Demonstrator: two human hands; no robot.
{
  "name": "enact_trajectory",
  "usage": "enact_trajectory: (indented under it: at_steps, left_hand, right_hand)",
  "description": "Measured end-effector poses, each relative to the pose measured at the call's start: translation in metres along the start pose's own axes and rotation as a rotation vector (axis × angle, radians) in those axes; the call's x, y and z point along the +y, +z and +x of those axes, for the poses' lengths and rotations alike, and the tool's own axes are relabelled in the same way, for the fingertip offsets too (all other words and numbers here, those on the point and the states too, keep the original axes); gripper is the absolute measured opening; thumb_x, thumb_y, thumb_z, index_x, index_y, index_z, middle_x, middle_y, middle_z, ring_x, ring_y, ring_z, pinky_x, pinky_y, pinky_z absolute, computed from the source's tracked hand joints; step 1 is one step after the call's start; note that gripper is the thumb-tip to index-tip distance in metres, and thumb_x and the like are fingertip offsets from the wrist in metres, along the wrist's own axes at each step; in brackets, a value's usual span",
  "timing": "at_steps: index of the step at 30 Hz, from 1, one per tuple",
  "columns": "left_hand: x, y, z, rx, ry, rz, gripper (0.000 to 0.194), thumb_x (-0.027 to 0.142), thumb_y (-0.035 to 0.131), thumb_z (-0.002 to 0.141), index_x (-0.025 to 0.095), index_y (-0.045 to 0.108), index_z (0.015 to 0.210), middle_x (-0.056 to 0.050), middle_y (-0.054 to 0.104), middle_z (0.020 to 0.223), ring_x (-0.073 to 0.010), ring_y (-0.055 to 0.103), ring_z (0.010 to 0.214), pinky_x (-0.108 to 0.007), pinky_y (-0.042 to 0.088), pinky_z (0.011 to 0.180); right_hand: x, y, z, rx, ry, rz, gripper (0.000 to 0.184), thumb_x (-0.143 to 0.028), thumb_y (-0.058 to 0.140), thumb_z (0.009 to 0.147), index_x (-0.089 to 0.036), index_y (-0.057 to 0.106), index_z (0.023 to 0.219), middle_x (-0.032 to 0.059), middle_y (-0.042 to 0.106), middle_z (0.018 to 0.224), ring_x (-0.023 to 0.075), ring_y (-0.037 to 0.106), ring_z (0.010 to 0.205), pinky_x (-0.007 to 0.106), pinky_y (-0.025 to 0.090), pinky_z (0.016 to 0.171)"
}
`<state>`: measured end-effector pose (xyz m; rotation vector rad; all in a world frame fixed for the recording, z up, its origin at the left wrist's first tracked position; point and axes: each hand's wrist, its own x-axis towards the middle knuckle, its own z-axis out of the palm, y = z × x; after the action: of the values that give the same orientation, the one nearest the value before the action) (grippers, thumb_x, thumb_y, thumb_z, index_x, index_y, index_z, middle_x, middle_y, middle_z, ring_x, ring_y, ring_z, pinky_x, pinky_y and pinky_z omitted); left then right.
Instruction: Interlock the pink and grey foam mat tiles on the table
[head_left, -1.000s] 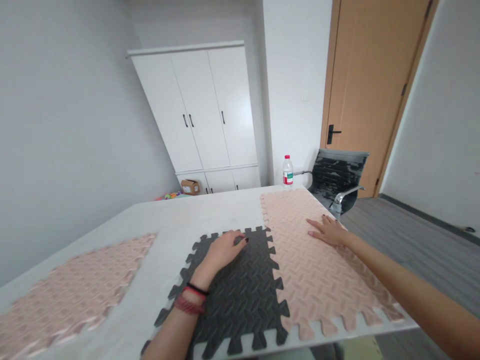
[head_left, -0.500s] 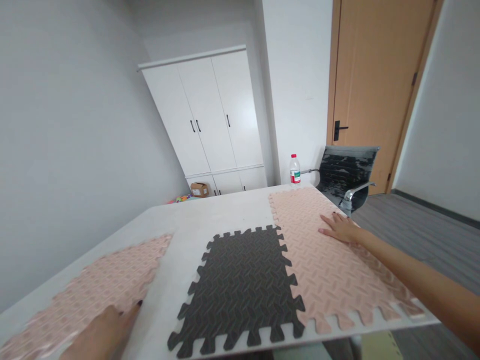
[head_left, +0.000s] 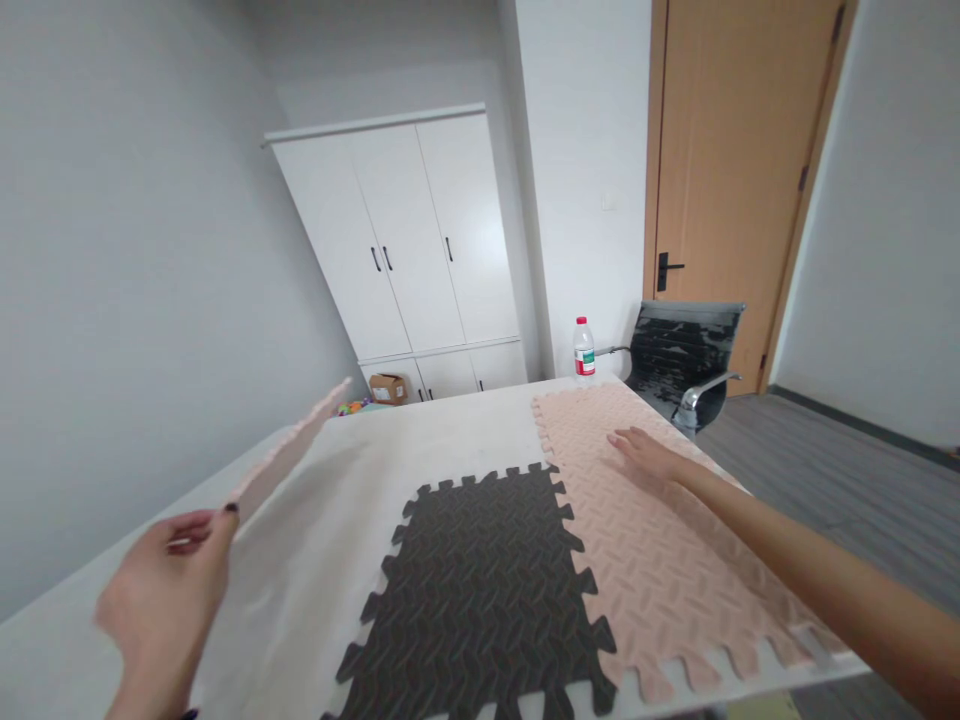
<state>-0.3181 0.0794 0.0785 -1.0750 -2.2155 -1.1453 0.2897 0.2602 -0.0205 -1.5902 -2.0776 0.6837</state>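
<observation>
My left hand (head_left: 169,585) pinches the edge of a pink foam mat tile (head_left: 289,452), which is raised off the table at the left and seen nearly edge-on. My right hand (head_left: 646,458), fingers extended, is over the pink foam mat (head_left: 637,560) on the right; whether it touches the surface I cannot tell. A black foam mat tile (head_left: 472,590) with toothed edges lies flat in the middle, its right side against the pink mat.
The white table (head_left: 300,600) bears the mats. At its far edge stands a plastic bottle (head_left: 584,348) with a red cap. Beyond are a black chair (head_left: 686,350), a white cabinet (head_left: 420,230), a cardboard box (head_left: 388,389) and a wooden door (head_left: 742,180).
The left pink tile, which lay on the table, has been lifted and tilted up by my left hand. My right hand has shifted a little to the left.
</observation>
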Motion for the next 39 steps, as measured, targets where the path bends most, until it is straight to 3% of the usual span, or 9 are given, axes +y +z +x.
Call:
enact_trajectory:
  at_steps: [4, 6, 9, 14, 19, 23, 28, 33, 39]
  left_hand:
    - [0.086, 0.020, -0.014, -0.081, 0.144, -0.390, 0.034, 0.053, 0.055, 0.076, 0.022, 0.058, 0.090, 0.001, 0.058, 0.078, -0.0168, 0.057, 0.072, -0.030, 0.044, 0.068]
    - [0.112, 0.045, -0.022, -0.209, 0.310, -0.481, 0.033, 0.051, 0.055, 0.077, 0.022, 0.058, 0.092, -0.001, 0.061, 0.090, -0.0162, 0.059, 0.082, -0.030, 0.047, 0.079]
    - [0.130, 0.088, -0.036, -0.424, 0.531, -0.549, 0.029, 0.048, 0.053, 0.081, 0.022, 0.059, 0.091, -0.003, 0.061, 0.099, -0.0172, 0.059, 0.095, -0.031, 0.047, 0.090]
    - [0.123, 0.145, -0.050, -0.659, 0.662, -0.542, 0.024, 0.042, 0.049, 0.083, 0.021, 0.060, 0.087, -0.004, 0.063, 0.090, -0.0182, 0.059, 0.089, -0.033, 0.048, 0.085]
    - [0.098, 0.177, -0.047, -0.761, 0.651, -0.465, 0.022, 0.040, 0.051, 0.076, 0.021, 0.061, 0.080, -0.004, 0.065, 0.085, -0.0201, 0.061, 0.085, -0.035, 0.048, 0.083]
    - [0.086, 0.194, -0.041, -0.802, 0.628, -0.395, 0.020, 0.038, 0.051, 0.073, 0.022, 0.061, 0.078, -0.003, 0.066, 0.085, -0.0212, 0.062, 0.087, -0.036, 0.047, 0.084]
    - [0.081, 0.197, -0.033, -0.830, 0.620, -0.374, 0.018, 0.037, 0.048, 0.078, 0.023, 0.057, 0.083, 0.000, 0.067, 0.089, -0.0193, 0.063, 0.087, -0.033, 0.048, 0.083]
    - [0.081, 0.185, -0.021, -0.757, 0.605, -0.408, 0.023, 0.043, 0.045, 0.084, 0.023, 0.050, 0.092, -0.006, 0.064, 0.113, -0.0212, 0.058, 0.108, -0.038, 0.042, 0.098]
    - [0.075, 0.190, -0.024, -0.726, 0.619, -0.412, 0.023, 0.042, 0.048, 0.083, 0.023, 0.052, 0.095, -0.007, 0.063, 0.115, -0.0239, 0.055, 0.114, -0.041, 0.041, 0.100]
  right_hand:
    - [-0.069, 0.021, 0.023, -0.066, -0.072, 0.303, 0.092, -0.075, -0.005, 0.081, -0.018, 0.037, 0.140, 0.0154, 0.049, 0.136, 0.0236, 0.051, 0.120, 0.044, 0.041, 0.100]
    - [-0.099, 0.023, 0.033, -0.117, -0.084, 0.529, 0.089, -0.073, -0.008, 0.082, -0.018, 0.030, 0.142, 0.0149, 0.055, 0.129, 0.0203, 0.060, 0.109, 0.041, 0.049, 0.090]
    - [-0.122, 0.018, 0.048, -0.085, 0.002, 0.863, 0.075, -0.071, 0.012, 0.087, -0.017, 0.043, 0.128, 0.0144, 0.060, 0.121, 0.0186, 0.064, 0.099, 0.035, 0.052, 0.082]
    - [-0.103, 0.022, 0.067, 0.037, 0.147, 0.731, 0.030, -0.043, 0.050, 0.089, -0.015, 0.057, 0.094, 0.0100, 0.066, 0.101, 0.0132, 0.064, 0.084, 0.026, 0.051, 0.072]
    - [-0.080, 0.057, 0.074, 0.041, 0.149, 0.441, 0.026, -0.039, 0.059, 0.086, -0.014, 0.060, 0.082, -0.0012, 0.062, 0.075, 0.0107, 0.058, 0.068, 0.029, 0.049, 0.068]
    - [-0.078, 0.078, 0.080, 0.080, 0.085, 0.280, 0.018, -0.031, 0.065, 0.077, -0.015, 0.062, 0.068, -0.0031, 0.060, 0.062, 0.0115, 0.056, 0.065, 0.026, 0.043, 0.066]
    - [-0.083, 0.084, 0.083, 0.175, 0.017, 0.247, 0.005, -0.022, 0.063, 0.070, -0.017, 0.062, 0.070, -0.0006, 0.064, 0.066, 0.0129, 0.057, 0.066, 0.024, 0.037, 0.062]
    - [-0.095, 0.079, 0.076, 0.266, -0.083, 0.304, 0.012, -0.022, 0.058, 0.074, -0.018, 0.058, 0.085, 0.0015, 0.065, 0.081, 0.0141, 0.058, 0.077, 0.025, 0.042, 0.071]
    - [-0.100, 0.088, 0.058, 0.313, -0.170, 0.337, 0.010, -0.024, 0.053, 0.077, -0.019, 0.055, 0.085, 0.0023, 0.061, 0.081, 0.0153, 0.056, 0.077, 0.029, 0.043, 0.073]
